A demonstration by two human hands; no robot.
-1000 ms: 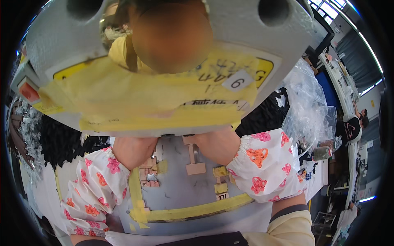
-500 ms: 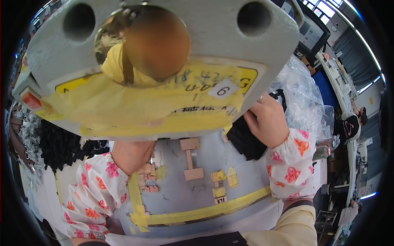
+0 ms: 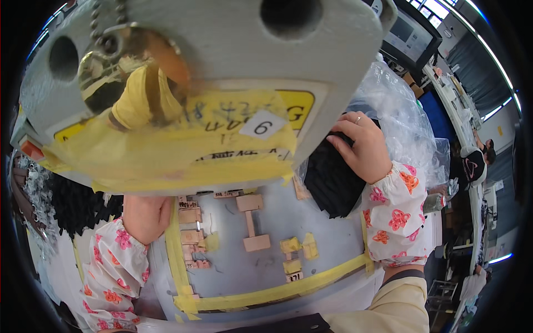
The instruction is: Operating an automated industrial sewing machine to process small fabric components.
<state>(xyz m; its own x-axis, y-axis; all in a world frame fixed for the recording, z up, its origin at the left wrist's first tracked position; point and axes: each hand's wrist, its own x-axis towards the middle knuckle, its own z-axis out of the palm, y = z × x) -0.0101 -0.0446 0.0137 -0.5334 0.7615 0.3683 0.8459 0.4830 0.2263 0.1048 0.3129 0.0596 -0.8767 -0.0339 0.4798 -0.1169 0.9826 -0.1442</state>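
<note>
A grey machine head [image 3: 222, 58] with yellow tape across its front hangs over the work table [image 3: 222, 277]. My right hand [image 3: 363, 150] is at a stack of black fabric pieces [image 3: 333, 180] right of the machine, thumb and fingers curled on its upper part. Under the machine's left lower edge is my left hand [image 3: 145, 217]; its fingertips are hidden, so I cannot see whether it holds anything. Beside it, at the left, lies a heap of black fabric strips [image 3: 80, 206].
Pink taped blocks [image 3: 256, 243], small yellow taped pieces [image 3: 291, 266] and yellow tape strips [image 3: 239, 301] are on the table. Clear plastic bagging [image 3: 413, 127] bulges behind my right hand. A monitor [image 3: 411, 33] stands at upper right. Another person [image 3: 474, 166] is farther right.
My left hand has moved left, away from the pink blocks. My right hand stays at the black stack, its fingers now more visible. The view of the machine head has shifted left.
</note>
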